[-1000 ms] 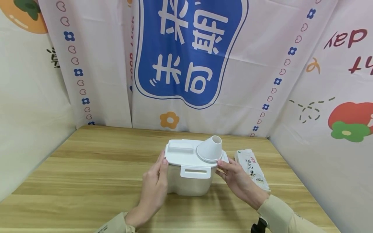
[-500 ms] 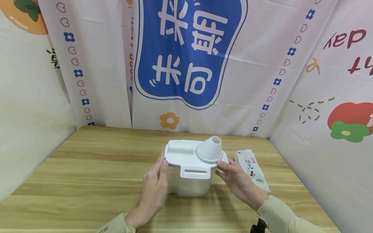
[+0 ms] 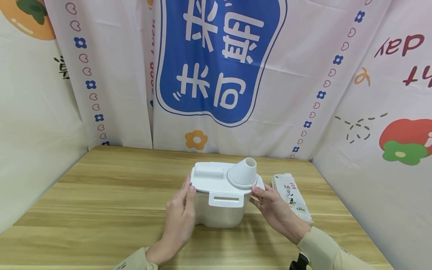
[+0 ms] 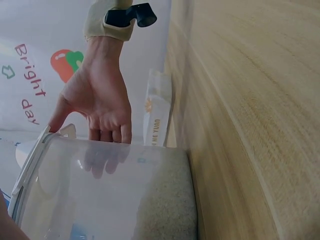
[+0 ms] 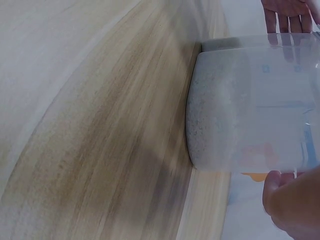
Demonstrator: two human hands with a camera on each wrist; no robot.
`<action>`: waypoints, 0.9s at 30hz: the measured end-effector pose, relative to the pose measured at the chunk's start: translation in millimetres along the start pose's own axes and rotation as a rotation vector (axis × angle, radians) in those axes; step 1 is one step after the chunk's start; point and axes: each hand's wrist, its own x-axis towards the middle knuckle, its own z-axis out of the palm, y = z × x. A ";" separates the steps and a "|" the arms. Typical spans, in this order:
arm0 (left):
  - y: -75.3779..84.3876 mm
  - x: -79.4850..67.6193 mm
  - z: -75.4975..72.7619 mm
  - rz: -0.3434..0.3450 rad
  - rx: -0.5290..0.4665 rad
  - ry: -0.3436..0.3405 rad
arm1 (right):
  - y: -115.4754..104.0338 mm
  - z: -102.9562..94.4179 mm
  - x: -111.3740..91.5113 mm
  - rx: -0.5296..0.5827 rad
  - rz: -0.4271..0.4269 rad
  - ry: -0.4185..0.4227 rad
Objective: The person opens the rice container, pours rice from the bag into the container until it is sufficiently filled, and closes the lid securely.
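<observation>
A translucent rice storage container [image 3: 219, 212] stands upright on the wooden table. Its white lid [image 3: 209, 182] is on, with a cone-shaped white spout [image 3: 243, 173] at the right end. Pale rice [image 4: 170, 205] fills its lower part. My left hand [image 3: 179, 213] holds the left end, thumb at the front corner just below the lid and fingers along the side. At the right end my right hand [image 3: 278, 210] grips the container, thumb on the lid's edge and fingers against the wall, as the left wrist view shows. A white latch flap [image 3: 226, 199] sticks out at the front.
A white printed packet [image 3: 293, 197] lies on the table behind my right hand. The wooden tabletop [image 3: 111, 198] stretches to the left. Printed fabric [image 3: 303, 86] hangs along the back and both sides.
</observation>
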 end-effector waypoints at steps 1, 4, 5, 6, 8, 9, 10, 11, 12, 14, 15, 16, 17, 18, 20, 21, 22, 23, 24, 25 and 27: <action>0.0 0.0 0.2 -0.001 0.001 0.000 | 0.0 0.0 0.0 -0.001 -0.001 0.000; 0.2 0.2 0.5 -0.005 0.006 -0.001 | 0.2 0.0 0.0 0.002 -0.006 -0.002; 0.3 0.3 0.6 -0.006 0.006 -0.001 | 0.3 0.1 -0.1 0.003 -0.009 -0.005; 0.5 0.3 0.7 -0.009 0.005 -0.003 | 0.3 0.2 -0.2 0.006 -0.012 -0.006; 0.9 0.3 1.0 -0.015 0.003 -0.002 | 0.3 0.4 -0.2 0.007 -0.016 -0.005; 1.1 0.3 1.1 -0.020 0.002 -0.002 | 0.3 0.5 -0.1 0.006 -0.018 -0.005; 1.4 0.2 1.4 -0.025 -0.001 -0.002 | 0.3 0.9 -0.2 0.006 -0.019 -0.005; 1.6 0.1 1.6 -0.029 -0.001 -0.002 | 0.3 0.8 0.0 0.002 -0.020 -0.007; 1.8 -0.1 1.9 -0.034 -0.003 -0.001 | 0.4 1.0 0.1 0.001 -0.022 -0.005; 2.3 -0.3 2.5 -0.044 -0.006 0.001 | 0.5 1.3 0.2 -0.003 -0.023 -0.003; 2.5 -0.4 2.8 -0.048 -0.008 0.002 | 0.7 1.5 0.1 0.000 -0.023 -0.003; 2.6 -0.6 3.2 -0.051 -0.009 0.004 | 0.6 1.5 0.1 0.000 -0.023 -0.004; 2.8 -0.7 3.6 -0.053 -0.011 0.005 | 0.8 1.5 0.0 0.002 -0.022 -0.002; 2.9 -0.9 3.9 -0.054 -0.012 0.006 | 0.8 1.8 -0.3 0.007 -0.021 0.003; 3.2 -1.3 4.7 -0.053 -0.014 0.007 | 1.0 2.1 -0.8 0.014 -0.018 0.009; 3.2 -1.5 5.1 -0.051 -0.013 0.009 | 1.1 2.1 -1.0 0.017 -0.018 0.009; 3.2 -1.6 5.5 -0.049 -0.013 0.009 | 1.1 2.2 -1.2 0.019 -0.018 0.010; 3.2 -1.8 5.8 -0.047 -0.013 0.009 | 1.2 2.3 -1.4 0.022 -0.018 0.011; 3.2 -1.9 6.1 -0.045 -0.013 0.009 | 1.1 2.5 -1.5 0.023 -0.017 0.009; 3.1 -2.1 6.3 -0.043 -0.015 0.010 | 1.1 2.6 -1.6 0.023 -0.017 0.008; 3.0 -2.3 6.7 -0.044 -0.015 0.013 | 1.1 2.8 -1.5 0.025 -0.017 0.004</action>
